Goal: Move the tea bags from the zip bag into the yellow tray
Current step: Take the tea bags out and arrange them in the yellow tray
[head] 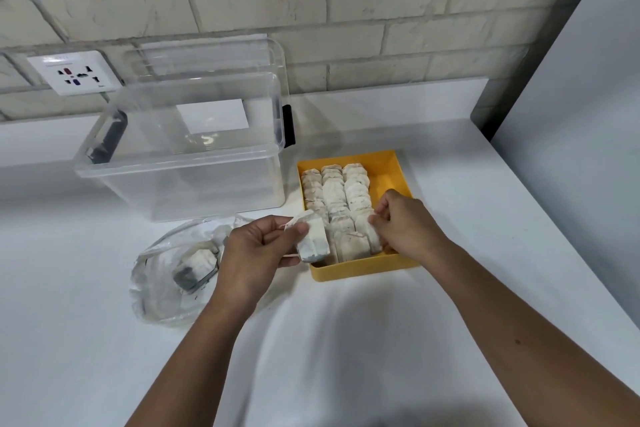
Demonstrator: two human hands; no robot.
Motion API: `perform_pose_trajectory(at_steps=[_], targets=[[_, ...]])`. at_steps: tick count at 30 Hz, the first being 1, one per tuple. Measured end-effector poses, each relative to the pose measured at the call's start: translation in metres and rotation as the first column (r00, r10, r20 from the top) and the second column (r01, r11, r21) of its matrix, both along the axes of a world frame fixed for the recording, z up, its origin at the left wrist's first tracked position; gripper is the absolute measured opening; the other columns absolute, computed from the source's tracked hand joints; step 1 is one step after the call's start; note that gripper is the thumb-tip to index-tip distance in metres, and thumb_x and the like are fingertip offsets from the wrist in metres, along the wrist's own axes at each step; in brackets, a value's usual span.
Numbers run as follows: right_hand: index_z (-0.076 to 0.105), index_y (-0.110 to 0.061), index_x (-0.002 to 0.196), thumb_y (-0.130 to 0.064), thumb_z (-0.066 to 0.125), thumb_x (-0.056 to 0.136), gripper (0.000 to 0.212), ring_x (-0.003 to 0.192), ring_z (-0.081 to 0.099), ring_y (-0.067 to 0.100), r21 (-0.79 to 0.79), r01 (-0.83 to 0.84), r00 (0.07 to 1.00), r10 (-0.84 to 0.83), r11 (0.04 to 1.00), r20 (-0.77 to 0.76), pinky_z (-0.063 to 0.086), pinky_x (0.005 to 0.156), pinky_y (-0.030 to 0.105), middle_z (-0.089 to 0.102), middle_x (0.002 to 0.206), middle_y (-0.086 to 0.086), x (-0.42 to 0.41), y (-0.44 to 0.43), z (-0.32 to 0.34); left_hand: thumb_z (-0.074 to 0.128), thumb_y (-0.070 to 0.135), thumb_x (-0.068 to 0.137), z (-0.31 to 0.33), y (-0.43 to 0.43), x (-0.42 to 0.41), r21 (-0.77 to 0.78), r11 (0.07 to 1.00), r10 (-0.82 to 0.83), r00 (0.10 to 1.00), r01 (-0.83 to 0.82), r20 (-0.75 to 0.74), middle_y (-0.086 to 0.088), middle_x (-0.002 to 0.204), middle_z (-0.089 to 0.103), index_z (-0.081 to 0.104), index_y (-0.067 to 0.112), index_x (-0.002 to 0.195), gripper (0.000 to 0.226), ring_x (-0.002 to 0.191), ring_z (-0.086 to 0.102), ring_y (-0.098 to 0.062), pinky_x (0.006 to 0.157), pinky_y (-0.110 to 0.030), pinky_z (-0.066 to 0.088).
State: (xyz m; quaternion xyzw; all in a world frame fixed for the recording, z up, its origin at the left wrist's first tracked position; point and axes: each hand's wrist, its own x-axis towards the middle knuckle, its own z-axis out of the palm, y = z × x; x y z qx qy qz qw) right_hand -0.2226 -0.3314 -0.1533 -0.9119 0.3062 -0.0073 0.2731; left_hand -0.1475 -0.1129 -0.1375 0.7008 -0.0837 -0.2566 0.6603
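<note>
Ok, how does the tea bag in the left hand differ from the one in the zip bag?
The held tea bag is pinched by the left hand; the bagged tea bag lies untouched. The held one hangs at the yellow tray's near-left corner; the bagged one sits inside the zip bag. Both are pale with darker ends.

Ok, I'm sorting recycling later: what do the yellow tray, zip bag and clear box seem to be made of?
The yellow tray looks like rigid matte plastic: even opaque colour, straight moulded walls. The zip bag seems thin glossy plastic film: it crumples, and tea bags show through. The clear box looks like hard smooth plastic, see-through.
</note>
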Motion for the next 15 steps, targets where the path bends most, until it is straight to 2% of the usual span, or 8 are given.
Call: perform_pose_trajectory(at_steps=[2,4,6,8,11,13,15], targets=[[0.061,-0.017,0.106,-0.031,0.062,0.093,0.019,0.084,0.062,0.016,-0.012,0.0,0.989,0.002,1.0,0.147,0.053,0.079,0.031,0.064,0.094,-0.003,-0.005,0.007,0.013,0.073,0.015,0.087,0.002,-0.001,-0.001,-0.02,1.0,-0.014,1.0,0.014,-0.02,-0.011,0.089,0.078,0.074,0.004,0.098,0.016,0.086,0.076,-0.029,0.082,-0.043,0.061],[0.067,-0.02,0.099,-0.03,0.067,0.09,0.014,0.071,0.063,0.01,0.172,-0.042,0.952,-0.013,0.984,0.305,0.055,0.07,0.029,0.065,0.086,-0.006,-0.009,0.02,0.03,0.074,0.013,0.086,0.003,-0.004,-0.001,-0.034,0.999,-0.022,0.999,0.021,-0.034,-0.012,0.09,0.078,0.073,0.003,0.097,0.015,0.086,0.075,-0.03,0.08,-0.042,0.062],[0.071,-0.024,0.091,-0.031,0.073,0.085,0.01,0.06,0.062,0.009,0.376,-0.137,0.927,-0.015,0.916,0.374,0.057,0.063,0.03,0.067,0.082,-0.002,-0.012,0.033,0.044,0.074,0.01,0.085,0.005,-0.006,-0.003,-0.047,0.999,-0.029,0.999,0.027,-0.037,-0.014,0.089,0.078,0.073,0.004,0.093,0.011,0.085,0.075,-0.029,0.075,-0.038,0.063],[0.073,-0.028,0.087,-0.033,0.078,0.079,0.011,0.061,0.059,0.007,0.381,-0.198,0.922,0.04,0.903,0.385,0.054,0.061,0.025,0.068,0.079,-0.005,-0.014,0.041,0.047,0.074,0.009,0.084,0.007,-0.008,-0.005,-0.054,0.998,-0.046,0.999,0.044,-0.03,-0.014,0.087,0.078,0.074,0.005,0.091,0.008,0.083,0.076,-0.026,0.073,-0.035,0.063],[0.07,-0.032,0.078,-0.03,0.081,0.077,0.011,0.058,0.053,0.0,0.33,-0.218,0.917,0.077,0.918,0.393,0.045,0.057,0.014,0.064,0.066,-0.022,-0.014,0.047,0.049,0.075,0.012,0.084,0.009,-0.008,-0.006,-0.044,0.995,-0.086,0.996,0.086,-0.007,-0.012,0.088,0.078,0.075,0.006,0.095,0.013,0.084,0.076,-0.025,0.074,-0.035,0.063],[0.069,-0.032,0.074,-0.027,0.082,0.076,0.014,0.059,0.056,0.007,0.332,-0.198,0.909,0.046,0.922,0.414,0.05,0.059,0.02,0.063,0.061,-0.022,-0.014,0.048,0.048,0.074,0.012,0.085,0.01,-0.006,-0.006,-0.039,0.994,-0.103,0.995,0.103,-0.007,-0.01,0.09,0.078,0.074,0.005,0.099,0.015,0.085,0.076,-0.024,0.072,-0.032,0.062],[0.07,-0.028,0.073,-0.025,0.082,0.076,0.013,0.063,0.064,0.019,0.342,-0.184,0.901,0.019,0.922,0.434,0.056,0.065,0.031,0.067,0.063,-0.01,-0.015,0.048,0.047,0.072,0.01,0.086,0.011,-0.004,-0.006,-0.041,0.994,-0.102,0.995,0.102,-0.012,-0.01,0.09,0.078,0.074,0.004,0.1,0.015,0.084,0.076,-0.022,0.067,-0.027,0.06]])
